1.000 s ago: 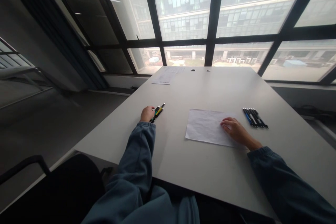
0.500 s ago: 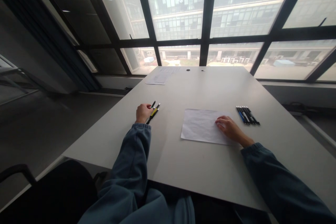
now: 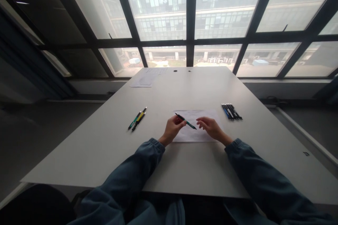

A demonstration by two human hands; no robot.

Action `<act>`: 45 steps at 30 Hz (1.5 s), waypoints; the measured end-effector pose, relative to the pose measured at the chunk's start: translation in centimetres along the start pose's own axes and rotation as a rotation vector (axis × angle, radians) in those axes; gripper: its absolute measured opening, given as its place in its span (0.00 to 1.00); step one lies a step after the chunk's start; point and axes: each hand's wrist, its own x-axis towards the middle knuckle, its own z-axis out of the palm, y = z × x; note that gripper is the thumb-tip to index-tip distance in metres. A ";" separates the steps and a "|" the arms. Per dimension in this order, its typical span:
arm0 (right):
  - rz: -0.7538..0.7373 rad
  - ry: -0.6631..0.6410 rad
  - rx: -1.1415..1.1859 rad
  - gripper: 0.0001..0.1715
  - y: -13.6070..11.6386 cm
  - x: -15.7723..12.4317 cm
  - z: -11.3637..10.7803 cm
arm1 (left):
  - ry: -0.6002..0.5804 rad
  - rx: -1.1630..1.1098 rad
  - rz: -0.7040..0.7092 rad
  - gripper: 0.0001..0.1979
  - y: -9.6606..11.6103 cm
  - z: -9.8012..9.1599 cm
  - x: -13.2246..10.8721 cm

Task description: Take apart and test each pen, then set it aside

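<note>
My left hand point(image 3: 173, 129) pinches a green and black pen point(image 3: 190, 125) over a white sheet of paper point(image 3: 195, 137). The pen slants down to the right, its lower end near my right hand point(image 3: 210, 127). That hand is over the right part of the sheet, fingers bent and apart, holding nothing. Left of the sheet lie a green pen point(image 3: 134, 120) and two pens with black and yellow parts point(image 3: 138, 121), side by side. Right of the sheet is a row of several dark pens point(image 3: 232, 111), one of them blue.
More printed sheets point(image 3: 142, 80) lie at the far left of the white table point(image 3: 185, 168). Two small round fittings are near its far edge. A small dark mark point(image 3: 306, 154) shows at the right. Large windows stand behind the table.
My left hand has moved right from the pens on the left to above the paper, now with a green and black pen in it. The view has shifted to the right.
</note>
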 end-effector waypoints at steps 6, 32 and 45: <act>0.045 -0.065 0.137 0.18 0.3 0.0 0.2 | 0.037 -0.206 -0.018 0.17 -1.3 2.2 0.5; -0.016 0.371 0.163 0.17 1.7 0.0 -1.8 | 0.130 0.087 0.062 0.17 -2.5 -1.1 1.4; 0.005 0.411 0.106 0.19 2.0 0.2 -0.9 | 0.131 0.155 0.090 0.14 -2.9 -1.8 1.8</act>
